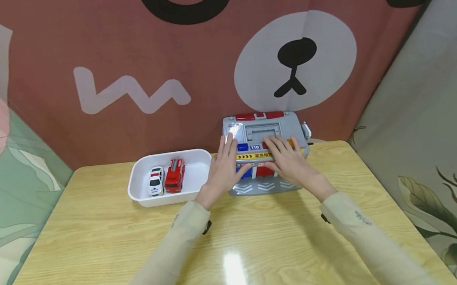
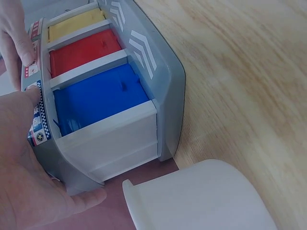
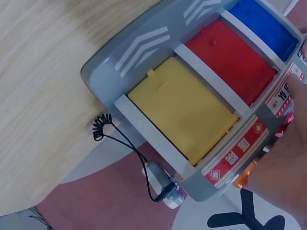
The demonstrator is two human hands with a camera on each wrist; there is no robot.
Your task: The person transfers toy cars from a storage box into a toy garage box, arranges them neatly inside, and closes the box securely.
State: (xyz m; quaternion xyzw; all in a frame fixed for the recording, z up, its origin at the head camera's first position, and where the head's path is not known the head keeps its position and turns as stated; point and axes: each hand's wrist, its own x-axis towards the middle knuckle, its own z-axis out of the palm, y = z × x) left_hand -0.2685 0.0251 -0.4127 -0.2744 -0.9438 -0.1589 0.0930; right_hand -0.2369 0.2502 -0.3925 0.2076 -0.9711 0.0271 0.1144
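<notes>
A grey toy garage [image 1: 261, 131] with a "110" sign and red light bars on its roof stands at the table's back edge. My left hand [image 1: 224, 165] rests on its left side, fingers straight across the roof and thumb at the front edge. On the right half, my right hand [image 1: 288, 157] lies over the roof, its thumb also at the front edge. The front has a blue door [image 2: 101, 98], a red door [image 2: 86, 51] and a yellow door [image 3: 183, 111], all closed. Off its right end hangs a small white-and-grey piece [image 3: 160, 184] on a coiled black cord [image 3: 101, 127].
Left of the garage, close beside it, is a white tray [image 1: 147, 200]. It holds a white toy police car [image 1: 156, 181] and a red toy fire truck [image 1: 175, 175]. Behind the wooden table [image 1: 263, 249] hangs a printed curtain [image 1: 205, 71].
</notes>
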